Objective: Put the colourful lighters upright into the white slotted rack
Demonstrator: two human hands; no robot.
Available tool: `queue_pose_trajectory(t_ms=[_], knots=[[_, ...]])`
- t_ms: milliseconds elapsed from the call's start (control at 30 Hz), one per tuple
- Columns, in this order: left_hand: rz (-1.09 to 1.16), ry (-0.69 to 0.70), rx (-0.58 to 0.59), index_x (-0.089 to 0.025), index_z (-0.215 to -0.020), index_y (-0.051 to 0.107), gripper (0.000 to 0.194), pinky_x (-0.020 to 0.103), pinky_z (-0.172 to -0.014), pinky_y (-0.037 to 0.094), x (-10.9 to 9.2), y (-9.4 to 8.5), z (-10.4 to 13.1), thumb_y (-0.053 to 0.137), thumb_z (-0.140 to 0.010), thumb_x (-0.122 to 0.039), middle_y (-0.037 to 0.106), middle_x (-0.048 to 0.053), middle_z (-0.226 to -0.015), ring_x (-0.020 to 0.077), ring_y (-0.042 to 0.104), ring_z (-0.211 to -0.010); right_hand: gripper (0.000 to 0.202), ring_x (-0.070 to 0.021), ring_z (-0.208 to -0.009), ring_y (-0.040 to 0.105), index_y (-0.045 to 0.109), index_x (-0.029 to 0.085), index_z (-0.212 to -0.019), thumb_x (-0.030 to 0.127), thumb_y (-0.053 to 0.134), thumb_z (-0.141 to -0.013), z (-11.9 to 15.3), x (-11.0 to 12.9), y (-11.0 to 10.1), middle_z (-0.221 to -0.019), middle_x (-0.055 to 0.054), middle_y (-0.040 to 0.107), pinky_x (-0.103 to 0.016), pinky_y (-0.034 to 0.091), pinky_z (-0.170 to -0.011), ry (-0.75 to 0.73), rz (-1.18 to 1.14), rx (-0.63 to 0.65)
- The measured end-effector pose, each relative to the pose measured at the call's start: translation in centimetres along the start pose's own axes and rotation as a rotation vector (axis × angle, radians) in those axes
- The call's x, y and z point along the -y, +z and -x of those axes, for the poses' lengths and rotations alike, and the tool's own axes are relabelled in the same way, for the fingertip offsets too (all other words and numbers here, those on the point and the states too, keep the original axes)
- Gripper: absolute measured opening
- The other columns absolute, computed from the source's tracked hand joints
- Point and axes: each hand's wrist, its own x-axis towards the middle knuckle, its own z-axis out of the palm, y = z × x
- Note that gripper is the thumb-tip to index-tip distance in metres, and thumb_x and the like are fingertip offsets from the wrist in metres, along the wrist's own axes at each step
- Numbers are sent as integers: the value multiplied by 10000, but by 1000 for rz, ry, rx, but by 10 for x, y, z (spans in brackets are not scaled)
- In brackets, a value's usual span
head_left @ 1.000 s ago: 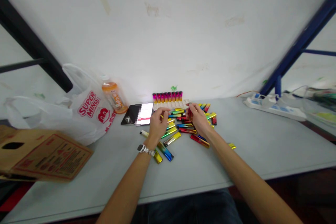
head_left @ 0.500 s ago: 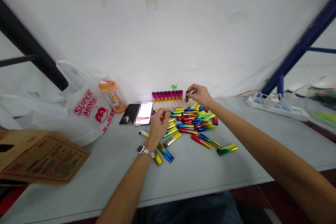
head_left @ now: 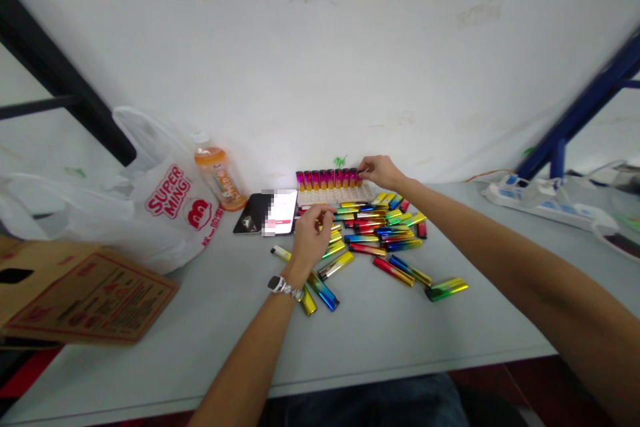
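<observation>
Several purple-and-gold metallic lighters (head_left: 323, 179) stand upright in a row in a pale, pitted tray (head_left: 350, 196) against the wall. My right hand (head_left: 383, 172) is closed by its fingertips on the top of the lighter (head_left: 359, 177) at the row's right end, which stands beside its neighbours. Over the left part of a loose pile of lighters (head_left: 367, 223), my left hand (head_left: 311, 235) hovers with fingers curled together. What it holds, if anything, is hidden. The loose lighters lie flat, in red, blue, green and gold.
Left of the tray lies a phone (head_left: 280, 212) on a dark case. Farther left stand an orange drink bottle (head_left: 223, 177), a white plastic bag (head_left: 165, 213) and a cardboard box (head_left: 95, 300). A white power strip (head_left: 540, 200) lies at the right, by a blue metal post (head_left: 575, 123).
My right hand has brought its lighter left, from a gap away to the end of the row. My left hand stays over the pile, fingers still curled. The view has shifted slightly.
</observation>
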Motion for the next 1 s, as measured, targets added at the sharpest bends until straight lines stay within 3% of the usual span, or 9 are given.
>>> queue_pose_trajectory(t_ms=[167, 300, 467, 700, 767, 867, 1000], knots=[[-16, -13, 8, -194, -937, 686, 187, 267, -646, 463, -1, 0, 1, 509, -933, -254, 719, 30, -861, 154, 636, -748, 152, -178, -798, 642, 752, 123, -935, 185, 638, -856, 2, 5, -4, -932, -86, 711, -282, 480, -779, -4, 190, 21], [-12, -27, 9, -195, -941, 689, 200, 269, -658, 471, -2, 0, 1, 504, -937, -272, 724, 36, -887, 157, 643, -768, 340, -232, -937, 618, 733, 175, -1130, 311, 454, -989, 21, 11, 3, -1126, -135, 627, -318, 453, -823, 26, 450, -15], [6, -41, 12, -186, -947, 684, 201, 264, -637, 470, 0, 2, 2, 501, -933, -269, 715, 39, -864, 156, 643, -748, 503, -286, -1001, 580, 444, 152, -1493, 274, 315, -1023, 46, 15, 18, -1156, -189, 579, -360, 435, -841, 8, 599, 53], [21, -50, 20, -185, -939, 688, 208, 258, -618, 472, 0, 1, 1, 503, -930, -280, 706, 33, -829, 154, 636, -730, 622, -310, -1042, 598, 240, 139, -1586, 281, 361, -993, 59, 20, 9, -1225, -209, 560, -423, 453, -906, 24, 535, 142], [33, -56, 18, -185, -943, 690, 213, 257, -607, 472, 0, 1, 1, 505, -932, -291, 707, 34, -832, 154, 634, -724, 636, -285, -1056, 608, 360, 136, -1537, 240, 475, -920, 64, 21, 4, -1270, -192, 562, -396, 461, -935, -17, 431, 181], [36, -56, 20, -187, -948, 691, 218, 252, -599, 466, -1, 1, 1, 502, -934, -293, 708, 34, -833, 152, 634, -726, 482, -264, -1066, 623, 656, 144, -1269, 229, 617, -797, 75, 22, 1, -1220, -145, 643, -337, 468, -955, -119, 279, 327], [29, -45, 22, -187, -947, 688, 210, 249, -594, 461, 0, 2, 1, 503, -929, -283, 708, 35, -841, 153, 639, -740, 396, -275, -1013, 645, 726, 167, -1135, 276, 679, -757, 87, 21, -2, -1129, -125, 714, -346, 482, -918, -171, 209, 397]])
